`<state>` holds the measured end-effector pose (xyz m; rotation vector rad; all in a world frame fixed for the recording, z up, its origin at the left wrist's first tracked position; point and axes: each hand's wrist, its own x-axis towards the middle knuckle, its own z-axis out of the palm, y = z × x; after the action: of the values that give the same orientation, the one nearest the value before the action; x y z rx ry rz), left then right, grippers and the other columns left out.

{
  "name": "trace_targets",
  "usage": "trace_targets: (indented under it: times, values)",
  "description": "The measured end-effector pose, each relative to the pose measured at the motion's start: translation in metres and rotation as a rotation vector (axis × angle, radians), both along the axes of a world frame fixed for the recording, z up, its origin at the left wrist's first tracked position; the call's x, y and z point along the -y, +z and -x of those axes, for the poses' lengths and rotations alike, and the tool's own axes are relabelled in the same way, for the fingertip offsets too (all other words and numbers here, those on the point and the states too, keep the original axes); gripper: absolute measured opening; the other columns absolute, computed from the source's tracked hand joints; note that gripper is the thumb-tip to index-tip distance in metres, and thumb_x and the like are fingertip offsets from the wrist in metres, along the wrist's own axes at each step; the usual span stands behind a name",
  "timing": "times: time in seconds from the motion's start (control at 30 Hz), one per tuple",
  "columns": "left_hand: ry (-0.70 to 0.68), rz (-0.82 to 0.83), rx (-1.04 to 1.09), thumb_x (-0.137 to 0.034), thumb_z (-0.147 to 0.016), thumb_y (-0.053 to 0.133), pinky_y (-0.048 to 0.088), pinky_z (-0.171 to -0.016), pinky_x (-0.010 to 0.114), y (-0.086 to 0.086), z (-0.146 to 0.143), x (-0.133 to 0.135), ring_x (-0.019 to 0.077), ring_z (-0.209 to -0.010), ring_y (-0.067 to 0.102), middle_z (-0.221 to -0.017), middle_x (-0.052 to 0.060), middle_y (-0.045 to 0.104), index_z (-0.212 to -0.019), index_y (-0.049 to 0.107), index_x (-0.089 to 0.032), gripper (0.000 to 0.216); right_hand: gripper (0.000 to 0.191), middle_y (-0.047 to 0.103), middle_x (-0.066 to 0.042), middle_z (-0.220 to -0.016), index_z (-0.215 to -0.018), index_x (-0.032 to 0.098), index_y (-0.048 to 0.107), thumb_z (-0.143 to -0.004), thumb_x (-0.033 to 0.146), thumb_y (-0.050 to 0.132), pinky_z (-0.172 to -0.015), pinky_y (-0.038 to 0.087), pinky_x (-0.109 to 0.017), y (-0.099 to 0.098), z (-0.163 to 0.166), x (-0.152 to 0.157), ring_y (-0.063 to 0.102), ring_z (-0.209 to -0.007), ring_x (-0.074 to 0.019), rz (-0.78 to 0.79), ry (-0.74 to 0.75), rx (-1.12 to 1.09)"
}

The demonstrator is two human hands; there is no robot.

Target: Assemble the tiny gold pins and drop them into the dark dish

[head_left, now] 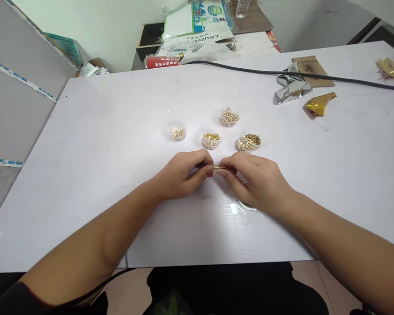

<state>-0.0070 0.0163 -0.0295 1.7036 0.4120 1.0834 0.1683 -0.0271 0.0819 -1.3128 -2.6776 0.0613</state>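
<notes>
A thin gold-coloured metal pin spans the small gap between my two hands, above the white table. My left hand pinches its left end between thumb and forefinger. At the other end, the thumb and fingertips of my right hand close on it. Just beyond my hands stand small clear cups of gold-coloured metal pieces: one in the middle, one to the right, one farther back and one at the left. The fingers partly hide the pin's ends.
Under my right wrist lies a partly hidden clear plastic piece with a round dark-and-white edge. A black cable crosses the back of the white table. Silver wrappers, a gold wrapper and brown cardboard lie back right.
</notes>
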Motion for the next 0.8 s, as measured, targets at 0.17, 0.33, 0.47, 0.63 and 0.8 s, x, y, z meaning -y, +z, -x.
trace_targets:
  times: [0.17,0.33,0.47,0.63,0.8]
  values:
    - [0.006,0.011,0.029,-0.027,-0.095,0.051,0.043,-0.059,0.018,0.0,0.001,0.001,0.0068,-0.063,0.055,-0.075,0.0,0.066,-0.085,0.058,-0.016,0.017,0.013,0.058,-0.002,-0.072,-0.089,0.018,0.055,-0.096,0.018,0.044,-0.058,0.04,-0.026,0.003,-0.002,-0.002,0.051,-0.063,-0.0142,0.066,0.008,0.051]
    - [-0.009,-0.008,0.044,-0.027,-0.094,0.051,0.043,-0.059,0.018,0.001,0.0,0.001,0.0065,-0.062,0.054,-0.076,0.0,0.067,-0.086,0.058,-0.016,0.015,0.018,0.049,-0.001,-0.07,-0.078,0.018,0.049,-0.093,0.016,0.04,-0.053,0.033,-0.026,0.002,-0.002,-0.001,0.042,-0.06,-0.0131,0.113,0.022,0.088]
    - [-0.005,-0.044,-0.001,-0.024,-0.093,0.049,0.042,-0.059,0.019,0.002,0.001,0.002,0.0072,-0.061,0.053,-0.075,0.0,0.066,-0.086,0.058,-0.016,0.014,0.018,0.042,0.001,-0.065,-0.072,0.019,0.043,-0.087,0.011,0.043,-0.052,0.031,-0.025,-0.001,-0.003,-0.001,0.038,-0.058,-0.0122,0.111,0.028,0.037]
    - [0.022,-0.1,-0.012,-0.018,-0.091,0.048,0.042,-0.059,0.019,0.002,0.001,0.002,0.0063,-0.06,0.05,-0.074,-0.001,0.063,-0.086,0.058,-0.016,0.012,0.018,0.042,0.001,-0.066,-0.072,0.019,0.043,-0.088,0.01,0.042,-0.052,0.032,-0.024,-0.005,-0.003,-0.002,0.039,-0.058,-0.0109,0.176,-0.014,-0.022]
    - [0.056,-0.137,-0.037,-0.02,-0.091,0.046,0.043,-0.063,0.021,0.0,0.0,0.002,0.0086,-0.064,0.053,-0.071,0.0,0.063,-0.083,0.06,-0.017,0.016,0.015,0.043,0.002,-0.067,-0.076,0.018,0.045,-0.088,0.01,0.043,-0.055,0.034,-0.022,-0.008,-0.004,-0.002,0.042,-0.06,-0.0099,0.223,-0.023,-0.101]
